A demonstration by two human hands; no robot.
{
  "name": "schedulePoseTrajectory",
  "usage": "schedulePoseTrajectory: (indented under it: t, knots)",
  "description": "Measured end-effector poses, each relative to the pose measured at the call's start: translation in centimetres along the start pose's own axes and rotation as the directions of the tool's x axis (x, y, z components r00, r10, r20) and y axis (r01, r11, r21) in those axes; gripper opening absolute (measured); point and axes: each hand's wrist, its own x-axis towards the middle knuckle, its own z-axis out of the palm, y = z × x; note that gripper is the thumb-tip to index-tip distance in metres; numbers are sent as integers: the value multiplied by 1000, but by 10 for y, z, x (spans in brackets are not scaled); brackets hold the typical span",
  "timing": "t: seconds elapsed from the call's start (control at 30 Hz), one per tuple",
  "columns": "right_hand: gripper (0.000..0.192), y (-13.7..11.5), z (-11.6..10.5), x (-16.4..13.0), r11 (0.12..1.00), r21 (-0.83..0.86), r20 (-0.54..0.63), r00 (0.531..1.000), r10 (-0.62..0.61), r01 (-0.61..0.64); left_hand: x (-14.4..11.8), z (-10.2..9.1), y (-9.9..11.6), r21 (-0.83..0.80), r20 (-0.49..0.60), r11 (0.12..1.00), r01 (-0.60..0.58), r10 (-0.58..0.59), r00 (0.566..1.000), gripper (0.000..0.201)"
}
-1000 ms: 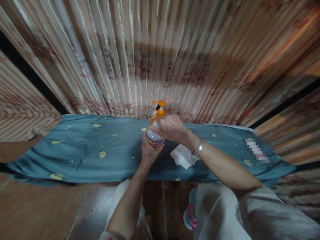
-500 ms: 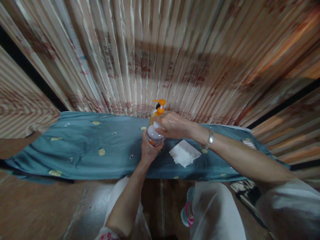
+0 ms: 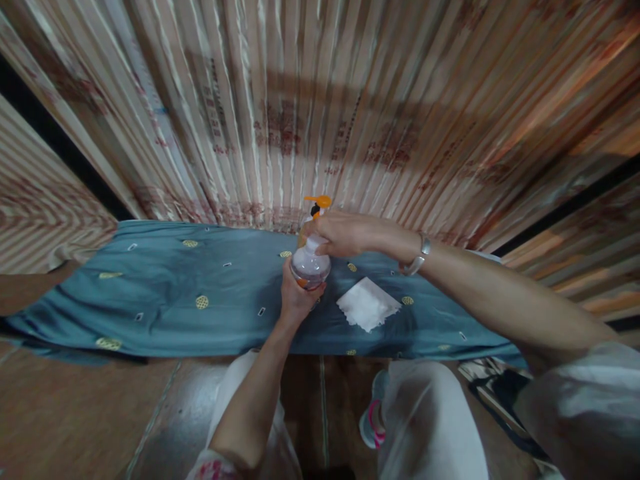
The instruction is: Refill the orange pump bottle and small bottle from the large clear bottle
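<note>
A clear pump bottle (image 3: 310, 267) with an orange pump head (image 3: 319, 200) is tilted over a blue-green cloth (image 3: 165, 293). My left hand (image 3: 295, 300) grips the bottle's rounded base from below. Around the bottle's neck, just under the pump, my right hand (image 3: 340, 233) is closed; a metal bracelet sits on that wrist. A white folded tissue (image 3: 367, 305) lies flat on the cloth just right of the bottle.
The cloth, dotted with small gold emblems, covers a long low surface that runs left to right. Behind it hangs a striped pink-and-beige curtain (image 3: 310, 107). Below are a brown floor (image 3: 75, 413), my pale trousers and a pink-trimmed shoe (image 3: 373, 427).
My right hand has slid up from the bottle's body to its neck, and the arm now reaches in from further right. The tissue is fully uncovered.
</note>
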Motion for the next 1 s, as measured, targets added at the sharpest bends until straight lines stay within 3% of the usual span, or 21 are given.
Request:
schedulePoseTrajectory:
  t: [0.17, 0.27, 0.33, 0.43, 0.57, 0.63, 0.73, 0.83, 1.0]
  knots:
    - [18, 19, -1, -14, 971, 234, -144, 987, 77, -41, 1, -1, 0, -3, 1, 1000, -14, 14, 1000, 103]
    - [24, 31, 19, -34, 877, 473, -237, 947, 215, -81, 1, -1, 0, -2, 7, 1000, -20, 20, 1000, 102]
    - [31, 34, 43, -51, 748, 656, -253, 906, 339, -97, 2, -1, -1, 0, 14, 1000, -21, 21, 1000, 102]
    - [44, 27, 92, -76, 480, 872, -191, 833, 520, -99, 2, -2, -1, 7, 26, 1000, -20, 20, 999, 104]
    - [54, 2, 162, -94, 161, 984, -56, 729, 683, -76, 2, -4, -1, 14, 45, 1000, -20, 20, 999, 109]
    - [56, -14, 193, -96, 47, 998, 0, 684, 729, -51, 3, -6, -2, 14, 53, 1000, -26, 25, 998, 115]
    - [50, -39, 229, -94, 26, 997, 26, 681, 731, -66, 3, -8, -3, 0, 67, 999, -36, 36, 997, 123]
    - [41, -60, 255, -88, 143, 976, -6, 639, 769, -164, 2, -9, -5, -16, 85, 999, -27, 29, 996, 129]
    - [31, -84, 276, -79, 239, 941, -40, 622, 782, -240, -1, -12, -9, -31, 98, 999, -38, 41, 994, 130]
